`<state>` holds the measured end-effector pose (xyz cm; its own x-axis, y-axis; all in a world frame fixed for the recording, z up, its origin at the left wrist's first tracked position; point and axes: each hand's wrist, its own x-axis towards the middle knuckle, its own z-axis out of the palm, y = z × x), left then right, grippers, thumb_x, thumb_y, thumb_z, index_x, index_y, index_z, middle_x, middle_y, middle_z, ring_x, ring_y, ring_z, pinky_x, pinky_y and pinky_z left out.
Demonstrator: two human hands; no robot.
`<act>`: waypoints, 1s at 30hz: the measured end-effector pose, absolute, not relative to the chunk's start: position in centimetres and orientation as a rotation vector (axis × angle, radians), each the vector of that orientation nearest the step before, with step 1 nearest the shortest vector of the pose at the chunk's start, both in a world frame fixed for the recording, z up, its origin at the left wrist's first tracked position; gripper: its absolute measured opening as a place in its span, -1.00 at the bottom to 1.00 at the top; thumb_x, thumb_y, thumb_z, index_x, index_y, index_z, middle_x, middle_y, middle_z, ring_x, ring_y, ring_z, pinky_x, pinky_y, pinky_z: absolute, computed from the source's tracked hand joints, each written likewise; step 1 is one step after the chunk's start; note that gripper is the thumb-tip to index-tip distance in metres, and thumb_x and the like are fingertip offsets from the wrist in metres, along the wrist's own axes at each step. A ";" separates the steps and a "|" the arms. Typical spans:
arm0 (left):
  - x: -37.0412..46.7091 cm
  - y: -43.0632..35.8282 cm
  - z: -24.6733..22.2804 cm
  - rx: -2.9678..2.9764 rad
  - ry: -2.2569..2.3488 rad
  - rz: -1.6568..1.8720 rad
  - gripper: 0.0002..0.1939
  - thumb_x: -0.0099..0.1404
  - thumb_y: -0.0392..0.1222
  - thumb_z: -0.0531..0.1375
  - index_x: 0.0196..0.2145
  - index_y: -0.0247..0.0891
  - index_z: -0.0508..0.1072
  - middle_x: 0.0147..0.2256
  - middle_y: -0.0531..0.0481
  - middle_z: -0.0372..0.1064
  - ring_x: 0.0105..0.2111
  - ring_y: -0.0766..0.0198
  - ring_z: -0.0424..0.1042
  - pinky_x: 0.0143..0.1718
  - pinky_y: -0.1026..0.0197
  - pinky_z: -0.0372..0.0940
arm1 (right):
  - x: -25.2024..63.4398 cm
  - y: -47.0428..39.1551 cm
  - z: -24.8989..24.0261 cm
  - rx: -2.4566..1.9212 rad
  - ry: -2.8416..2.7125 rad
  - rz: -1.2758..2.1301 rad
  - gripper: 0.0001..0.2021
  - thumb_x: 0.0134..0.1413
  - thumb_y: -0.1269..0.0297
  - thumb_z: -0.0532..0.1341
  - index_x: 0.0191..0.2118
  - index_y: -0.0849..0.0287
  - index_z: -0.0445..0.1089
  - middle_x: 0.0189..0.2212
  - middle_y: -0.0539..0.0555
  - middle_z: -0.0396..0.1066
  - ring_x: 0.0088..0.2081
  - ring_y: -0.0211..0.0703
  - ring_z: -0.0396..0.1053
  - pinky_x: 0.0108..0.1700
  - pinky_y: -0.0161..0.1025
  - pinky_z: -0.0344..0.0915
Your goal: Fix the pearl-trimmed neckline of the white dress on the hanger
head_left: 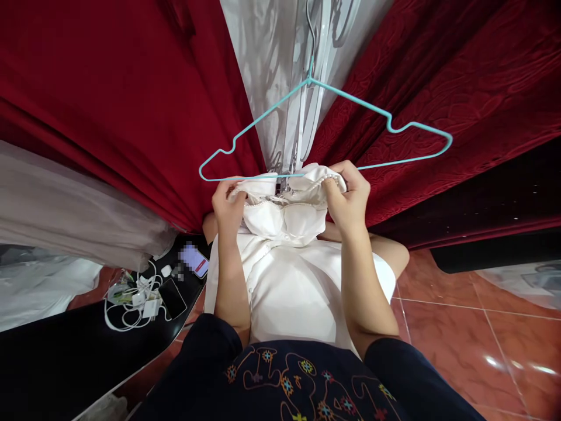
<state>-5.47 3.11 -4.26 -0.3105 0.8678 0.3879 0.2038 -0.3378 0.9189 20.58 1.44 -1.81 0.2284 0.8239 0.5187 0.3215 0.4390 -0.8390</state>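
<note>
A white dress [284,225] with a cupped bodice and a beaded top edge is in front of me. My left hand [229,199] pinches the left side of its top edge. On the other side, my right hand [349,190] grips the right part of that edge, thumb on the beaded trim. A light blue hanger [366,104] hangs above the dress. Its lower bar crosses just over the dress's top, and part of the bar is hidden at my right hand. Whether the dress is fastened to the hanger, I cannot tell.
Red cloth [131,88] hangs at the left and patterned red fabric [473,88] at the right, with white fabric between. A black bench [52,356] holds a dark phone [172,298], a lit phone [195,260] and tangled white cables [131,318]. The floor has red tiles [456,339].
</note>
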 end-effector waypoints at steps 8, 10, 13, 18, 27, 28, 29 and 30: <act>-11.9 5.8 -2.0 1.342 1.445 2.221 -0.87 0.23 -0.39 0.23 -0.29 -0.23 0.55 -0.43 0.12 0.36 -0.47 0.38 0.22 -0.34 0.20 0.19 | 21.9 0.7 -0.5 -1.154 -1.386 0.502 -0.89 0.19 0.29 0.28 -0.36 0.16 0.43 -0.47 -0.08 0.31 -0.41 -0.36 0.22 -0.34 -0.34 0.14; -12.0 6.9 0.1 1.440 1.345 2.286 -0.92 0.33 -0.36 0.29 -0.27 -0.21 0.53 -0.41 0.13 0.32 -0.48 0.41 0.16 -0.31 0.17 0.20 | 21.6 0.5 -0.4 -1.158 -1.384 0.529 -0.88 0.20 0.27 0.28 -0.36 0.16 0.43 -0.47 -0.09 0.31 -0.42 -0.36 0.22 -0.35 -0.34 0.13; -11.4 8.0 3.1 1.573 1.270 2.234 -0.84 0.29 -0.27 0.44 -0.24 -0.16 0.53 -0.43 0.14 0.29 -0.49 0.40 0.16 -0.30 0.13 0.24 | 21.1 0.4 -0.4 -1.154 -1.359 0.557 -0.87 0.19 0.26 0.28 -0.36 0.16 0.43 -0.48 -0.09 0.30 -0.42 -0.36 0.21 -0.35 -0.35 0.13; -10.7 7.2 5.4 1.668 1.125 2.020 -0.85 0.32 -0.28 0.43 -0.21 -0.10 0.57 -0.60 0.14 0.13 -0.24 0.15 0.49 -0.04 -0.01 0.35 | 20.5 0.5 -0.5 -1.125 -1.313 0.579 -0.88 0.14 0.25 0.27 -0.38 0.16 0.42 -0.49 -0.09 0.31 -0.43 -0.36 0.20 -0.36 -0.35 0.13; -8.6 5.3 7.6 1.725 1.318 1.942 -0.79 0.26 -0.48 0.39 -0.29 -0.17 0.57 -0.62 0.21 0.06 -0.52 0.36 0.19 -0.21 0.12 0.34 | 20.6 0.9 -0.7 -1.111 -1.338 0.597 -0.87 0.15 0.24 0.27 -0.37 0.16 0.43 -0.48 -0.09 0.32 -0.42 -0.36 0.21 -0.34 -0.35 0.15; -7.8 5.3 7.9 1.744 1.334 1.936 -0.76 0.24 -0.50 0.39 -0.26 -0.18 0.56 -0.59 0.22 0.06 -0.54 0.38 0.12 -0.24 0.14 0.33 | 20.6 0.9 -0.7 -1.112 -1.338 0.594 -0.87 0.15 0.24 0.27 -0.37 0.16 0.43 -0.48 -0.09 0.32 -0.42 -0.36 0.21 -0.34 -0.35 0.15; -6.9 5.3 8.3 1.757 1.342 1.939 -0.73 0.21 -0.52 0.40 -0.24 -0.18 0.56 -0.57 0.22 0.08 -0.55 0.39 0.04 -0.29 0.17 0.30 | 20.6 0.9 -0.8 -1.110 -1.336 0.588 -0.87 0.15 0.24 0.27 -0.37 0.15 0.43 -0.48 -0.09 0.32 -0.42 -0.35 0.21 -0.34 -0.34 0.15; -6.1 5.2 8.6 1.761 1.326 1.948 -0.68 0.18 -0.54 0.40 -0.21 -0.18 0.55 -0.54 0.21 0.10 -0.56 0.40 0.00 -0.35 0.20 0.25 | 20.6 0.9 -0.8 -1.107 -1.334 0.579 -0.87 0.15 0.24 0.27 -0.37 0.15 0.42 -0.48 -0.09 0.31 -0.42 -0.35 0.21 -0.34 -0.34 0.14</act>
